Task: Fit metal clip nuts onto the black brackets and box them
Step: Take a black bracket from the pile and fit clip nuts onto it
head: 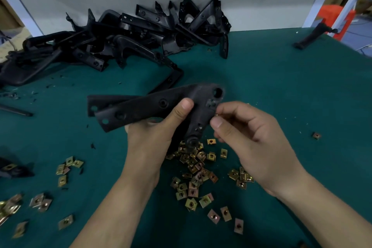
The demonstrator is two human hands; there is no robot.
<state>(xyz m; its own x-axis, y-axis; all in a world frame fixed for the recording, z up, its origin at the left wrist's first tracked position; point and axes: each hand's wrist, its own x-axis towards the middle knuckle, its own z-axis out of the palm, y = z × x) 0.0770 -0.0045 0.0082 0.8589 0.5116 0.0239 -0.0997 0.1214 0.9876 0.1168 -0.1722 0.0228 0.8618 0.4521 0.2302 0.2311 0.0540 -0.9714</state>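
Head view: black bracket [153,104] gripped by left hand [153,141] above loose nuts [193,163]

At its edge right hand [247,133] pinches a barely visible clip nut [216,115]; spare brackets [120,40] heaped beyond. Stiff, light by the look; best gripped mid-body

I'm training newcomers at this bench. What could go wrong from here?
The right hand pinches a barely visible clip nut by fingertips; it may slip into the loose clip nuts below.
The left hand grips the black bracket at its bend, so its long arm may swing when the nut is pushed on.
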